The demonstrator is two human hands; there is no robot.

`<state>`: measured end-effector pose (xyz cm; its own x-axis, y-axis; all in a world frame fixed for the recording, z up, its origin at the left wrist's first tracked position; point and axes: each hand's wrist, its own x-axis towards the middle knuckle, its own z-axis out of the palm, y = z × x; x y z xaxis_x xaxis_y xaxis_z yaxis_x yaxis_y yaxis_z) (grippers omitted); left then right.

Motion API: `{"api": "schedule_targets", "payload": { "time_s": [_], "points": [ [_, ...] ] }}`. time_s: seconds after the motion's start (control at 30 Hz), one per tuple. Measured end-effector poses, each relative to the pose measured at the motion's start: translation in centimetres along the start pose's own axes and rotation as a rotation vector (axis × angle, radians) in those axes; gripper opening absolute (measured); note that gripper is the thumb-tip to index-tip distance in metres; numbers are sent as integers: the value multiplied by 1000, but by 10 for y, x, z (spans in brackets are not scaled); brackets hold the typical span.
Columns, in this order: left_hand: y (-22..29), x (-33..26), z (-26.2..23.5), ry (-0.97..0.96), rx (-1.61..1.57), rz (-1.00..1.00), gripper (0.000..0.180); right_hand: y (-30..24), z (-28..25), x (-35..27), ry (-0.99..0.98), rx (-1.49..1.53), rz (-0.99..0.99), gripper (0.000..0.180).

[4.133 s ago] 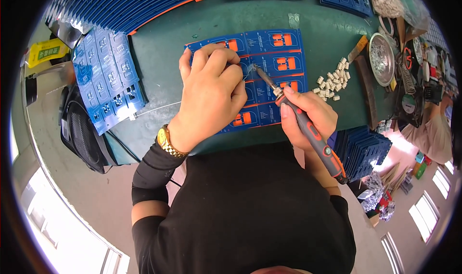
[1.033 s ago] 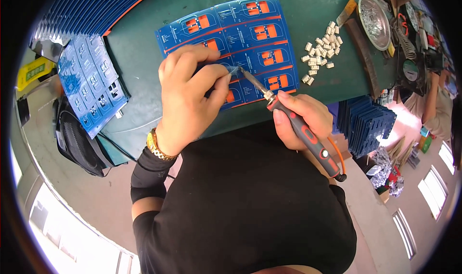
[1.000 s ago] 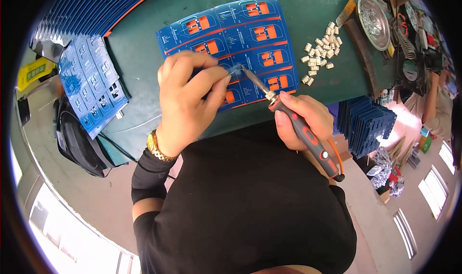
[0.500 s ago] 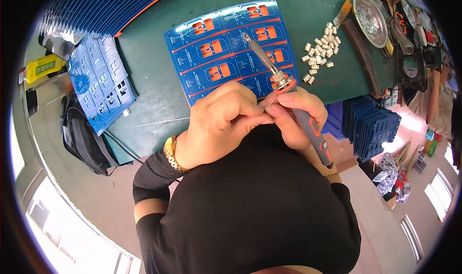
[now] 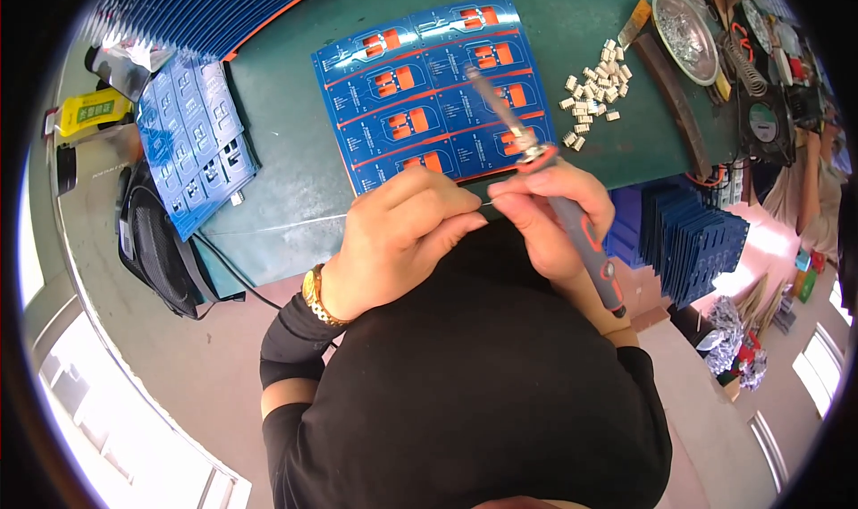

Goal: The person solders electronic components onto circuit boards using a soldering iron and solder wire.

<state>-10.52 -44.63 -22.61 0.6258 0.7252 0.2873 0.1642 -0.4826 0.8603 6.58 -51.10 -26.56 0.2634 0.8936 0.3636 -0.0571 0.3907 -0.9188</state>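
Soldering iron gripped by right hand; left hand pinches thin wire near blue panel.

Black shirt, a black sleeve on the left forearm, and a gold watch at the left wrist.

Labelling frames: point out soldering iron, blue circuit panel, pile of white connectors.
soldering iron (image 5: 581, 232), head view, grey handle.
blue circuit panel (image 5: 393, 107), head view, middle of board.
pile of white connectors (image 5: 594, 84), head view, middle of heap.
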Motion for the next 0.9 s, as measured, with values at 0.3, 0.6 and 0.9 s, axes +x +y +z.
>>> {"api": "schedule_targets", "payload": {
  "time_s": [0.3, 0.6, 0.9],
  "points": [
    [-14, -13, -13, 217, 500, -35, 22, -12, -34, 6, -123, -347, -196, 39],
    [-31, -7, -7, 96, 498, 54, 19, -7, -27, -12, -75, -363, -97, 18],
    [-32, -5, -5, 92, 500, 60, 19, -3, -22, -7, -89, -425, -215, 21]
  ]
}}
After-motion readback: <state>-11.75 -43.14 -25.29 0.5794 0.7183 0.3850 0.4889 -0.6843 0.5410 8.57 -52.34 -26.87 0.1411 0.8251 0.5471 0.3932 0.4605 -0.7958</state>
